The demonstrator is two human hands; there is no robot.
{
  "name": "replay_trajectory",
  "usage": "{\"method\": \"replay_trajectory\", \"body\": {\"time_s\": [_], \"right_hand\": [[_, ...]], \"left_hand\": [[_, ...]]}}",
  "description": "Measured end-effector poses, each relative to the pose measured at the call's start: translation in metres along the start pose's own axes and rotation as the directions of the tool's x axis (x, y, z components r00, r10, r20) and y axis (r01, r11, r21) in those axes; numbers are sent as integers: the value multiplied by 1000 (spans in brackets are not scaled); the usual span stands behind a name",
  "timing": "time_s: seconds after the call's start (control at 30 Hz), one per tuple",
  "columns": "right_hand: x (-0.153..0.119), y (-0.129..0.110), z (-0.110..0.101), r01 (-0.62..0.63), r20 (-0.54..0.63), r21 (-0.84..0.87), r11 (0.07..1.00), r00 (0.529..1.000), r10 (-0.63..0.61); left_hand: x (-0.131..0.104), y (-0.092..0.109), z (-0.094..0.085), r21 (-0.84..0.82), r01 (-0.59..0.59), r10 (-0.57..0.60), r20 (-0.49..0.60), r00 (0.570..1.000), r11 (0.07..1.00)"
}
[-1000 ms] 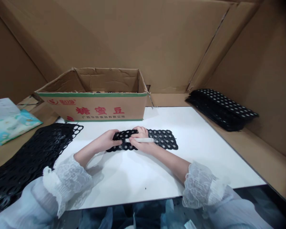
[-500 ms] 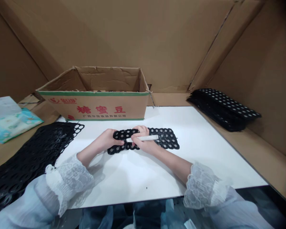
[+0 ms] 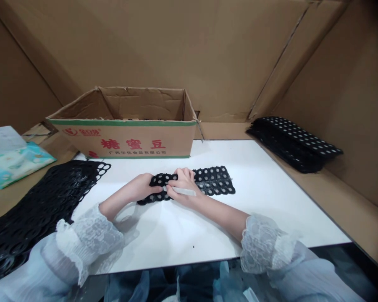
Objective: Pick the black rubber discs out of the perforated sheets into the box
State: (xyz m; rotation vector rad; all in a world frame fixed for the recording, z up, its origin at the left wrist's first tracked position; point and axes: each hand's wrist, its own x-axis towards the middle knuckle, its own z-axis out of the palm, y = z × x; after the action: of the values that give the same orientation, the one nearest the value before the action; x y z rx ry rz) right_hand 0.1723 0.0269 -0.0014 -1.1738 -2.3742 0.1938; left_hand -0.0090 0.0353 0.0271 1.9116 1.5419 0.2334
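A black perforated rubber strip (image 3: 212,180) with round holes lies across the middle of the white board (image 3: 258,201). My left hand (image 3: 141,187) grips its left end and presses it down. My right hand (image 3: 184,188) rests on the strip's middle and holds a thin white stick-like tool (image 3: 184,191), its tip pointing left toward the holes by my left fingers.
An open cardboard box (image 3: 126,138) with red print stands behind the strip. A large black perforated sheet (image 3: 40,201) drapes over the left edge. A stack of black perforated strips (image 3: 294,142) lies at the right. A teal packet (image 3: 15,161) sits far left. Cardboard walls surround the space.
The white tool has swung from lying level across the strip to angling down toward me, and the strip has shifted slightly under both hands.
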Motion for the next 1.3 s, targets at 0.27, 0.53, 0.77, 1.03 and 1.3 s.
{"method": "replay_trajectory", "body": {"time_s": [0.27,0.53,0.77,1.03,1.3], "right_hand": [[2,-1,3,-55,-32,-1,998,998,55],[15,-12,6,-37,-42,-248,968,999,27],[28,-2,-8,-93,8,-192,977,995,97],[19,10,-14,-10,-45,64,998,999,13],[16,4,-2,-91,-17,362,928,994,104]], "left_hand": [[-3,3,9,-115,6,-9,-27,1000,993],[-1,8,25,114,66,-28,-307,951,991],[3,4,14,-144,-57,27,-204,979,988],[2,4,4,-561,82,8,156,988,824],[2,-3,-9,-530,78,26,185,982,844]]}}
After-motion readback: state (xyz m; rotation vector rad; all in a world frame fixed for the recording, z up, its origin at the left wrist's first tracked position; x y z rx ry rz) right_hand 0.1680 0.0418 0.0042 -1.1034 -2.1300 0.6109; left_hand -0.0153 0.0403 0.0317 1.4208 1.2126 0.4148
